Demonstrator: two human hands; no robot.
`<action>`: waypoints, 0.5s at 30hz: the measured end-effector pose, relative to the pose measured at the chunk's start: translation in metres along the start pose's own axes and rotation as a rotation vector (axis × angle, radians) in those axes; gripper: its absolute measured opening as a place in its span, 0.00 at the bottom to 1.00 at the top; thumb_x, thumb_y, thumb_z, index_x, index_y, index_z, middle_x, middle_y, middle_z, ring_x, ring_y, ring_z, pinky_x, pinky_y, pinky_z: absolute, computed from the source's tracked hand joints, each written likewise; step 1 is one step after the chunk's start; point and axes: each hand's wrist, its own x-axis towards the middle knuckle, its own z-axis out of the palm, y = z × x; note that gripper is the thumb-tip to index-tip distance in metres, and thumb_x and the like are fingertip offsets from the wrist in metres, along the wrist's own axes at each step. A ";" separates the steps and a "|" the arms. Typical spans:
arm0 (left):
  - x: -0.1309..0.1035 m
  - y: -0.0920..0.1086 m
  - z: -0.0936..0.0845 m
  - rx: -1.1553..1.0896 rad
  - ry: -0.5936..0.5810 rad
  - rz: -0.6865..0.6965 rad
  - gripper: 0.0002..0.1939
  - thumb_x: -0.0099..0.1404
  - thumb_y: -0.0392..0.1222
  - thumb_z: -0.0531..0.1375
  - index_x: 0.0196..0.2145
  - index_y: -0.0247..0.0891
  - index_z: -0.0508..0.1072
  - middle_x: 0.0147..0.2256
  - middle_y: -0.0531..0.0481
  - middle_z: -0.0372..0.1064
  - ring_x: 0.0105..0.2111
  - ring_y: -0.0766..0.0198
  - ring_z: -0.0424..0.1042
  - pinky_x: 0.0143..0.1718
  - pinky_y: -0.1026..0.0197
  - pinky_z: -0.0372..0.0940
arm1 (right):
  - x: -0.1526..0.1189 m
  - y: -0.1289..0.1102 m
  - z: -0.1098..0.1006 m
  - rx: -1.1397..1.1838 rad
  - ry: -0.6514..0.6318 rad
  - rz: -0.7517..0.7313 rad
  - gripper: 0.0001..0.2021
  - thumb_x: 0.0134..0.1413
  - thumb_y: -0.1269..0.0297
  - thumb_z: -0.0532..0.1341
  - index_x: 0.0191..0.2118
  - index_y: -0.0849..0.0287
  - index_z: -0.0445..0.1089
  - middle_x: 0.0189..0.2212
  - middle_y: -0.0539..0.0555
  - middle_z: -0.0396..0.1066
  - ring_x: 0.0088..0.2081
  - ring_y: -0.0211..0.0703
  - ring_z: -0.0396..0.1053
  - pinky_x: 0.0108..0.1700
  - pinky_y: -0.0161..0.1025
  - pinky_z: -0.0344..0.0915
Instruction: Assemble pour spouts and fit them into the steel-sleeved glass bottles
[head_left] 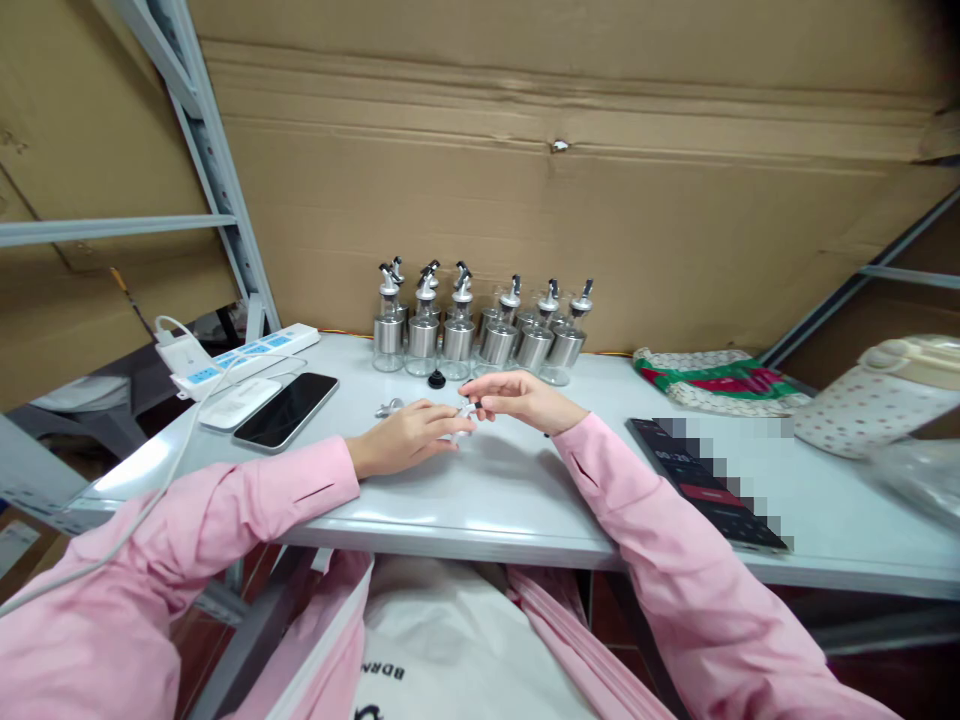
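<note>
Close above the table, both my hands meet at a small silver and black pourer spout [468, 409]. My left hand [409, 437], palm down, has its fingers closed around the silver part, which they partly cover. The fingertips of my right hand [529, 400] pinch the black end from the right. A loose silver spout part [388, 408] lies just beyond my left hand. Behind my hands, a black stopper [436, 379] rests on the table. Several glass oil bottles [458, 340] with steel bands and flip-top spouts stand in rows at the back.
On the left of the grey table [480, 505] are a power strip [255, 355], a white box-like device [240, 402] and a black phone [286, 411]. To the right are a large phone [697, 480], a patterned cloth [712, 380] and a dotted jug [862, 410]. Cardboard [570, 220] stands behind.
</note>
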 end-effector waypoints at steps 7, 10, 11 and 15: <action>0.001 0.000 0.000 0.030 -0.035 0.065 0.14 0.69 0.40 0.46 0.49 0.37 0.63 0.42 0.45 0.71 0.43 0.62 0.68 0.47 0.56 0.58 | -0.001 0.006 0.002 0.148 -0.239 0.067 0.18 0.50 0.58 0.61 0.45 0.63 0.68 0.30 0.51 0.66 0.29 0.32 0.63 0.33 0.34 0.59; 0.000 0.000 0.000 0.041 -0.037 0.067 0.14 0.69 0.40 0.47 0.49 0.37 0.63 0.43 0.46 0.71 0.43 0.63 0.69 0.48 0.56 0.56 | 0.000 0.006 0.003 0.182 -0.260 0.056 0.17 0.50 0.58 0.61 0.42 0.64 0.67 0.26 0.48 0.63 0.29 0.32 0.62 0.33 0.34 0.58; 0.000 0.000 0.000 0.043 -0.034 0.075 0.14 0.69 0.40 0.47 0.49 0.37 0.62 0.44 0.46 0.71 0.43 0.63 0.69 0.48 0.55 0.56 | 0.000 0.006 0.004 0.189 -0.263 0.049 0.16 0.50 0.57 0.62 0.42 0.63 0.66 0.25 0.48 0.62 0.28 0.32 0.62 0.33 0.34 0.58; 0.000 0.000 -0.001 0.045 -0.031 0.108 0.14 0.68 0.38 0.48 0.50 0.37 0.62 0.44 0.45 0.71 0.42 0.62 0.69 0.48 0.54 0.55 | 0.001 0.005 0.007 0.197 -0.267 0.036 0.16 0.49 0.57 0.63 0.40 0.63 0.65 0.22 0.45 0.59 0.26 0.31 0.59 0.33 0.33 0.57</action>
